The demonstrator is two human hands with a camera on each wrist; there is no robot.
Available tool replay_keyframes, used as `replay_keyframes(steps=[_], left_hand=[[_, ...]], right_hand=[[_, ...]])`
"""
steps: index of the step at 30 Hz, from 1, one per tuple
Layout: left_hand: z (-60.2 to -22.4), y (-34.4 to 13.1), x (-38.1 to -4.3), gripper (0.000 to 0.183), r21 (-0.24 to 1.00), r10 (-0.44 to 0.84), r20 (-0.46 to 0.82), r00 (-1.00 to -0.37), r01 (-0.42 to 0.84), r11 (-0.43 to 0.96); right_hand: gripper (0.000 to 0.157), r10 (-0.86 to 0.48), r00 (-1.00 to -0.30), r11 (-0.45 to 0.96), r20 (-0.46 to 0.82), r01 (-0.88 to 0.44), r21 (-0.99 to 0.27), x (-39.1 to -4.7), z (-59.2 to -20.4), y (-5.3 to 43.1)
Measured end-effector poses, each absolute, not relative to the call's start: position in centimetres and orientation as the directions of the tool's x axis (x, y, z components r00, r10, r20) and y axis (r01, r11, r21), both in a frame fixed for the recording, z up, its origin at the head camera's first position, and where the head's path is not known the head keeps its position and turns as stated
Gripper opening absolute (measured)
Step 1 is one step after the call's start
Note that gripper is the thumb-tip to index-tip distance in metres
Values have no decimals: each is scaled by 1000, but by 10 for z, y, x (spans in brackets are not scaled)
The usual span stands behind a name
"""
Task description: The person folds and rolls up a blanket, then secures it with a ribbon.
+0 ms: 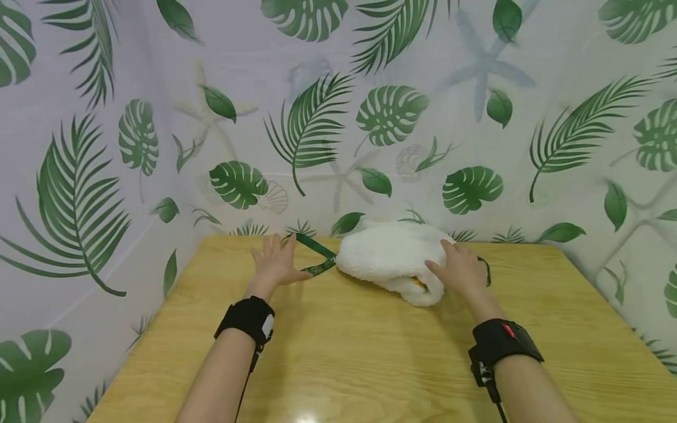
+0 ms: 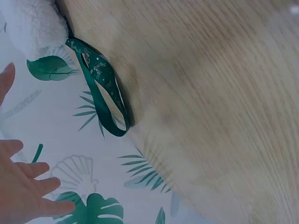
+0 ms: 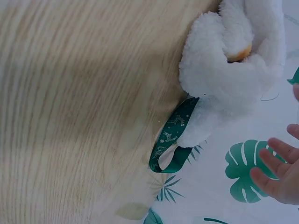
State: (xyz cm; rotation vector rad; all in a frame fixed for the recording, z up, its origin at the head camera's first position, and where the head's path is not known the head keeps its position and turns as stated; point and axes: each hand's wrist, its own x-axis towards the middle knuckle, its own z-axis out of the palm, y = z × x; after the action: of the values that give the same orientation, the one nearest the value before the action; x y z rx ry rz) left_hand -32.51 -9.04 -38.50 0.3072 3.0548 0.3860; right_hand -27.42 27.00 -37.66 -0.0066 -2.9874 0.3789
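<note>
A white fluffy plush item [image 1: 386, 249] lies toward the back of the table, with part of it folded into a loop at its front right. A small orange patch [image 3: 240, 53] peeks out of that fold. Green printed ribbon loops stick out at both ends, the left ribbon [image 1: 317, 247] and the right ribbon [image 3: 175, 123]. My left hand [image 1: 275, 263] is spread beside the left ribbon; the left wrist view shows a gap between them. Near the plush's right end, my right hand [image 1: 461, 267] has its fingers apart and holds nothing; whether it touches the plush I cannot tell.
The wooden table [image 1: 344, 352] stretches from my forearms to a leaf-patterned backdrop [image 1: 328, 117] right behind its far edge. Black bands with cables sit on both wrists, the left band [image 1: 245, 320] and the right band [image 1: 505, 341].
</note>
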Motion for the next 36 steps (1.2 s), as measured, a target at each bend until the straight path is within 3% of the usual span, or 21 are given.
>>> replay_keyframes(steps=[4,7,14,19,21,27,32,36], left_hand=[[-385,-74,-332,61,264,244,103,-964,263,928],[-387,-57,-337,40,324,285,146,-947,318,891],[-402,-14,-348,48,331,469,103,-877,474,816],[-422,6,-349,41,156,537,122,-835,550,820],[-430,12,-349,33,86,542,135,-829,555,827],[-446,30,-349,15,-28,544,170,-822,548,836],[-443,35,-351,12,-99,551,207,-809,542,834],[-429,37,-354,12,-59,552,246,-797,556,829]], right_hand=[[46,34,-983,958,178,-19,-286,-273,-374,273],[40,19,-988,943,154,-34,-330,-275,-371,272],[48,-42,-999,909,10,-42,-414,-282,-374,266],[49,-47,-999,917,3,-45,-396,-285,-388,259],[46,-33,-999,919,0,-30,-392,-283,-392,258],[13,21,-1000,930,-8,23,-367,-276,-399,264],[13,27,-998,927,60,2,-375,-274,-393,273],[14,18,-989,920,149,-42,-391,-275,-381,284]])
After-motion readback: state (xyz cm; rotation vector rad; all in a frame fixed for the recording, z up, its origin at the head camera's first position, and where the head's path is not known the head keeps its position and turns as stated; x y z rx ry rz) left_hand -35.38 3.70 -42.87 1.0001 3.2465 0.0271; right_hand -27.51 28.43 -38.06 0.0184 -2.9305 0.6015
